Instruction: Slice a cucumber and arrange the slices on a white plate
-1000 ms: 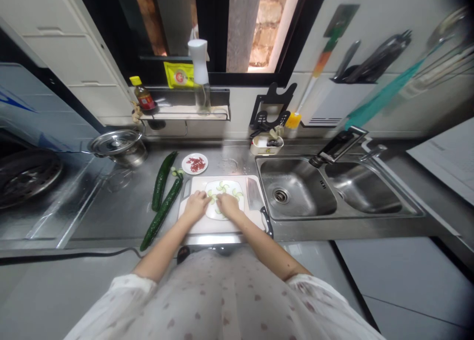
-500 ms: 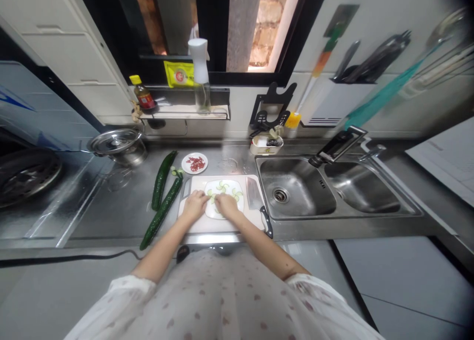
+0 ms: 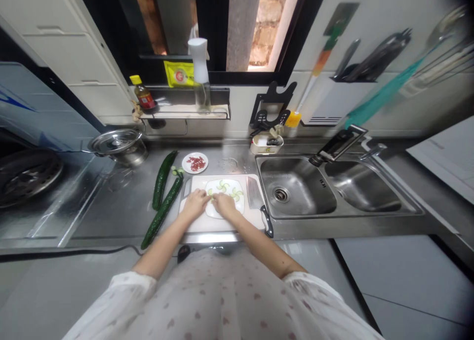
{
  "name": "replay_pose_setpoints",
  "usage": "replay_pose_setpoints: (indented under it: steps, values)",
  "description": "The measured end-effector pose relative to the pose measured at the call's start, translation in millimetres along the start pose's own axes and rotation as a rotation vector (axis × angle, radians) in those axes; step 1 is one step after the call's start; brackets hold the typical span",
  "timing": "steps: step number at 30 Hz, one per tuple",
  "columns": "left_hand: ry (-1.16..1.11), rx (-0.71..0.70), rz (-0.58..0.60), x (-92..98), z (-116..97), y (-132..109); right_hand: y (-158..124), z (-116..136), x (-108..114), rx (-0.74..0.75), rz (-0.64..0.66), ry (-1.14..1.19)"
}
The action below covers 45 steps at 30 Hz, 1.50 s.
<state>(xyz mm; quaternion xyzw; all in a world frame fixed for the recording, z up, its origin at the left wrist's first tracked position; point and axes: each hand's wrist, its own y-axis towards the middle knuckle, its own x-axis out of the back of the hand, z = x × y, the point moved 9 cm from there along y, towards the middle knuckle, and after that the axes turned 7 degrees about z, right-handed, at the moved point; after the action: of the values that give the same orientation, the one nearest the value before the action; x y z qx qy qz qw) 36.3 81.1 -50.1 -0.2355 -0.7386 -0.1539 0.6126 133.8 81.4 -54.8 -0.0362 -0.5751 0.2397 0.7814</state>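
A white square plate point(image 3: 219, 211) rests on the white cutting board point(image 3: 200, 225), with thin cucumber slices point(image 3: 236, 194) fanned in pinwheel shapes on it. Over the plate's left side, my left hand point(image 3: 195, 205) is closed, fingertips pinched at pale green cucumber slices. My right hand point(image 3: 225, 207) is closed too, its fingertips meeting the left ones at the same slices; the fingers partly hide them. On the board's right side lies a kitchen knife point(image 3: 255, 194) with a black handle. Two whole or cut cucumbers point(image 3: 163, 211) lie left of the board, near small cucumber pieces point(image 3: 177, 170).
Behind the board is a small white dish point(image 3: 196, 170) with chopped red bits. A double steel sink point(image 3: 296, 182) with a black faucet point(image 3: 335, 145) stands at right. A lidded steel pot point(image 3: 126, 150) is at left. A shelf point(image 3: 185, 113) holds bottles.
My right hand has moved slightly left over the plate, up to my left hand's fingertips. My left hand has barely moved.
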Motion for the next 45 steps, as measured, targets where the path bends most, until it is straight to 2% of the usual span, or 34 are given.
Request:
replay_pose_setpoints:
  steps: [10,24,34,45]
  values:
    - [0.064,-0.036,0.022,3.7,-3.0,-0.1,2.9,0.2,0.0,0.007,0.007,-0.016]
    - [0.071,-0.007,0.025,0.3,-2.0,-0.7,2.6,1.0,0.7,0.009,0.006,-0.011]
    - [0.075,0.002,0.068,2.0,-6.2,0.7,4.8,0.0,0.4,0.007,0.024,-0.036]
    - [-0.078,0.128,0.016,9.1,-0.8,4.1,2.1,0.4,8.2,-0.012,0.042,-0.015]
